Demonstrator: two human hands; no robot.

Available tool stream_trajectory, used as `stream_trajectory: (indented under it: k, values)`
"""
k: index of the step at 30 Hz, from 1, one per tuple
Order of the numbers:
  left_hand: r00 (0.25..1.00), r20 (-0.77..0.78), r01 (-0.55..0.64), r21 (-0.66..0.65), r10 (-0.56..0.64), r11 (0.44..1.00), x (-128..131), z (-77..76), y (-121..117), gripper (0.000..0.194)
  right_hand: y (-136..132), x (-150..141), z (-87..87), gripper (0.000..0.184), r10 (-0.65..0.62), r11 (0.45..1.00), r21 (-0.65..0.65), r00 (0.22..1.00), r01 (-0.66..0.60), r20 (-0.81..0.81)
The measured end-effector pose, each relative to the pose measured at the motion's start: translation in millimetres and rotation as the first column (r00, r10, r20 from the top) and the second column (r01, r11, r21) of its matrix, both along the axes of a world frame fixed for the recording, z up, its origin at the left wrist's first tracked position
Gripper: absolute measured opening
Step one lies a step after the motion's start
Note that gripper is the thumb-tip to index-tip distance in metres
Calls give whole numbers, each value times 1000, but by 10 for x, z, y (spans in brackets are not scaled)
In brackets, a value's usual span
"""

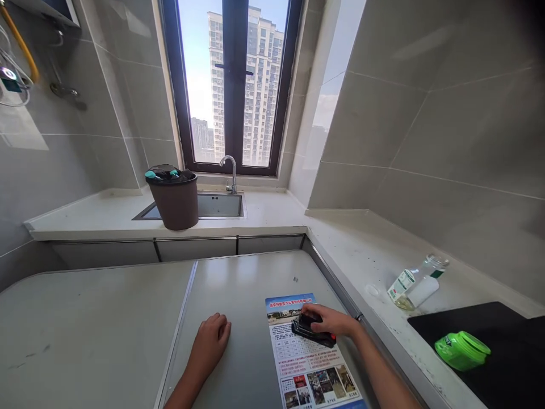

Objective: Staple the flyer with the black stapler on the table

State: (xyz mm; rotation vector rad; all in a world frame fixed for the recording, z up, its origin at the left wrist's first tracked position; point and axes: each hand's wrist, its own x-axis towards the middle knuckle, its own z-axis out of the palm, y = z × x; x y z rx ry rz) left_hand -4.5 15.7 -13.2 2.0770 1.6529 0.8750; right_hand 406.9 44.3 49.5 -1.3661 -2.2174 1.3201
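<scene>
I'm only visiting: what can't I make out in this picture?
All in the head view:
- Leaflet: bottom end cut off by the lower edge; fine print too small to read.
- Black stapler: partly covered by the right hand.
- Left hand: palm hidden by the hand itself, so anything beneath is unseen.
- Sink: partly hidden behind the brown bin.
- Bottle label: words too small.

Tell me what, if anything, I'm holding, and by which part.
The right hand holds a black stapler around its middle; nothing shows in the loosely curled left hand.
</scene>
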Motion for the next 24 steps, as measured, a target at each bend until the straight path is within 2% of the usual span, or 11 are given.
stream_trajectory:
  k: [2,3,5,6,7,9,11,14,18,24]
  values:
    - [986,168,11,-68,1,998,-75,13,21,37,157,37,-53,60,-135,988,67,985,142,-108]
    - [966,259,30,-103,-2,994,-118,11,28,41,247,34,-89,56,-219,961,142,966,238,-138]
    - [904,425,120,-165,-39,979,-201,-2,25,52,419,-13,-178,45,-344,863,338,926,377,-154]
    - [867,493,178,-182,-67,967,-232,-13,14,56,488,-51,-229,39,-365,816,425,919,392,-148]
    - [831,550,222,-190,-84,956,-253,-24,-2,59,540,-95,-282,33,-364,780,494,921,384,-140]
    - [766,637,263,-193,-83,945,-263,-46,-44,61,586,-178,-388,25,-339,745,575,935,336,-107]
    - [715,694,301,-191,-88,934,-248,-66,-86,61,571,-234,-473,23,-309,741,620,951,259,-28]
    - [660,731,422,-171,-173,891,-236,-98,-120,64,524,-241,-532,31,-245,752,654,958,90,150]
    - [649,725,483,-160,-230,861,-256,-134,-111,67,550,-128,-499,40,-171,769,636,941,-58,292]
    - [656,691,552,-165,-304,817,-255,-117,-66,71,656,54,-435,52,-80,795,592,944,-133,320]
